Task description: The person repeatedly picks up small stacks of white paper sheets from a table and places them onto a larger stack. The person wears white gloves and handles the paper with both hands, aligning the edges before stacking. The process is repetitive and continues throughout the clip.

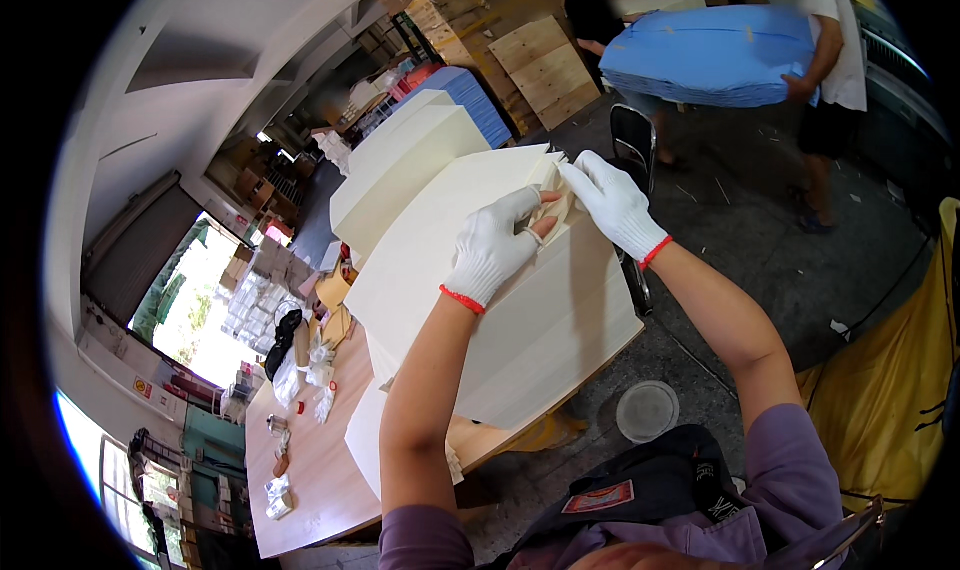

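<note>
While both gloved hands pinch the far corner of the cream paper stack (500, 300), left hand (490, 252) and right hand (612, 203) closed on its sheets, the stack looks heavy, individual sheets limp and crease-prone.

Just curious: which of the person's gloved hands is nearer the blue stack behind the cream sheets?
Right. The right hand lies closer to the blue stack; the left hand sits lower, farther away.

Both forearms bare, coming up from approx 6 o'clock, converging twd 12. Left hand (492, 250) in white glove w/ red cuff, fingers curled, bare thumb tip poking out, pointing to 2 o'clock. Right hand (612, 203) same glove, fingers extended twd 10 o'clock, fingertips close to left's. Purple sleeves at upper arms.
</note>
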Demonstrator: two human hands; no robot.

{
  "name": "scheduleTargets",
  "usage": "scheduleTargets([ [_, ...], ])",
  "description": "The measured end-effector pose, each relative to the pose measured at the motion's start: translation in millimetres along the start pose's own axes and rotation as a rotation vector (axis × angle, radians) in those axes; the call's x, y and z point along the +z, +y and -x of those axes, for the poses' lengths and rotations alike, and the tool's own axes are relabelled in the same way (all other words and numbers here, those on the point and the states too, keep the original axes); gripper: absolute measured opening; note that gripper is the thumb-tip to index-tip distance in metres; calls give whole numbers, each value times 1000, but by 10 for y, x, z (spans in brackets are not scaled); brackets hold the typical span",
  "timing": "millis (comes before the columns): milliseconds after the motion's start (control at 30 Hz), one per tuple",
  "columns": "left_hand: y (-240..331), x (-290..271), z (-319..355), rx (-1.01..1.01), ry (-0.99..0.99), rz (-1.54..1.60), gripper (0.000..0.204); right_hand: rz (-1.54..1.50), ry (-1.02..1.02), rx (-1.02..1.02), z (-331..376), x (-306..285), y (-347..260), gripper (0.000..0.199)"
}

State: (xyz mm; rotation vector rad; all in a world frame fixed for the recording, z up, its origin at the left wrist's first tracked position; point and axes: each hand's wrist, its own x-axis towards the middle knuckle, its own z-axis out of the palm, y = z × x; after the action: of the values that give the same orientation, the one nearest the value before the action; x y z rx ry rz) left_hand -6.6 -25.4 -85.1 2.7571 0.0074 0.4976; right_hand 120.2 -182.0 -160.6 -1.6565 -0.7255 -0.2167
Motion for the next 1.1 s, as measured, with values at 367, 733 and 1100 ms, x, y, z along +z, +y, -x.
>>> scheduleTargets([
  [367, 29, -37, -8, 8, -41, 31, 32, 32, 10, -25, -14, -4, 40, 50],
  [733, -12, 57, 115, 335, 295, -281, 43, -1195, 65, 304, 1, 164, -283, 24],
  [1100, -495, 49, 1731, 490, 435, -253, 20, -1305, -416, 712, 254, 972, -809, 36],
])
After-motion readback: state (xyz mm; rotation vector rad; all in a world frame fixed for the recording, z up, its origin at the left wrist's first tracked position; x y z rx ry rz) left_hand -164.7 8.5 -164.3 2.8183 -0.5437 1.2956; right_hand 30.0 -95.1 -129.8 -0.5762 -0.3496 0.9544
